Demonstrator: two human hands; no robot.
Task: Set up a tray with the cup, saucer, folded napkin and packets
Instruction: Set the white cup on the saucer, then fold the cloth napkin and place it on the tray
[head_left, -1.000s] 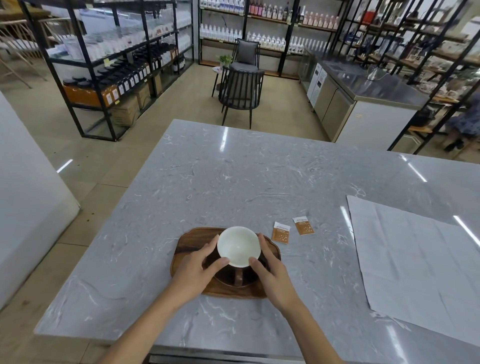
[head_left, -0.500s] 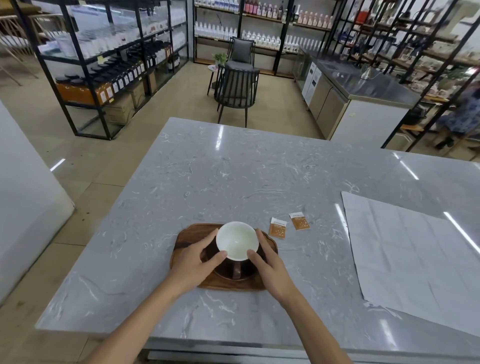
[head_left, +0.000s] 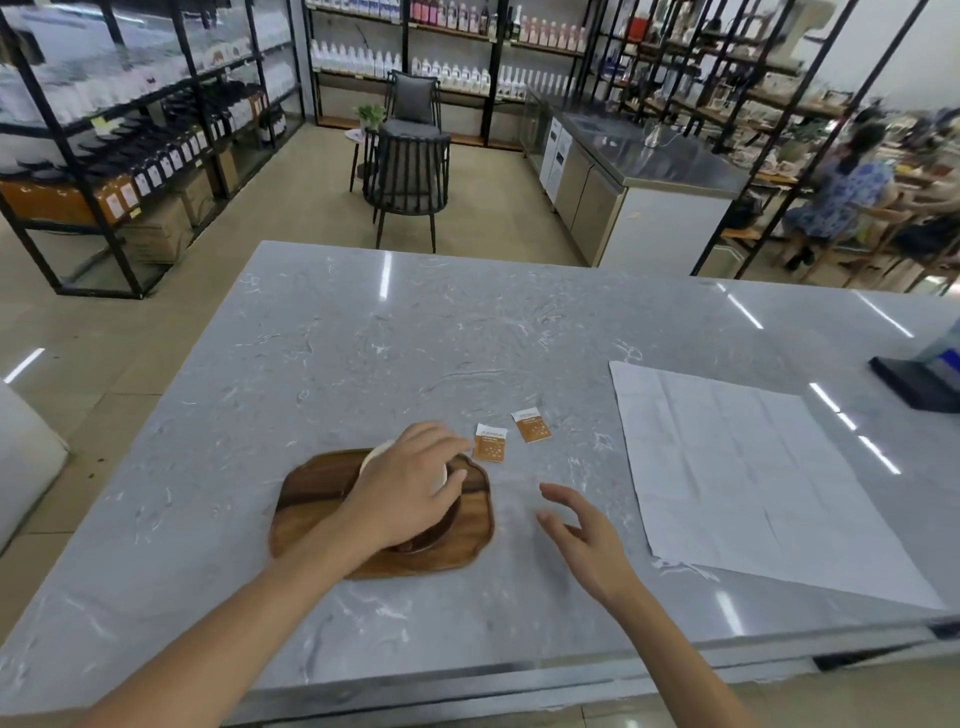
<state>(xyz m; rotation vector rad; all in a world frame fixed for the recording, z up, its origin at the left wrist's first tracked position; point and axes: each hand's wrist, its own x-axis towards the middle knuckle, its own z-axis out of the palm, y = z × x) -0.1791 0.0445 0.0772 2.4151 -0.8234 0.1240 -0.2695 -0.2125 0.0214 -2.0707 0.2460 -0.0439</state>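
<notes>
A wooden tray (head_left: 311, 493) lies on the grey marble table near its front edge. On it rests a dark saucer (head_left: 441, 525) with a white cup (head_left: 376, 454); both are mostly hidden under my left hand (head_left: 410, 483), which lies over the cup's top with fingers curled around the rim. My right hand (head_left: 582, 530) hovers open above the table just right of the tray, holding nothing. Two orange-and-white packets (head_left: 489, 442) (head_left: 531, 426) lie on the table beyond the tray's far right corner. A large white napkin (head_left: 753, 478) is spread flat, unfolded, at the right.
A dark stand with a blue-white object (head_left: 919, 379) sits at the table's far right edge. Beyond the table are black chairs (head_left: 410, 176), shelving with bottles, a steel counter (head_left: 639, 171) and a seated person (head_left: 841, 192) at the far right.
My right hand has let go of the cup and moved right, off the tray, opening up. My left hand has shifted from the cup's side to over its top. The view has turned right.
</notes>
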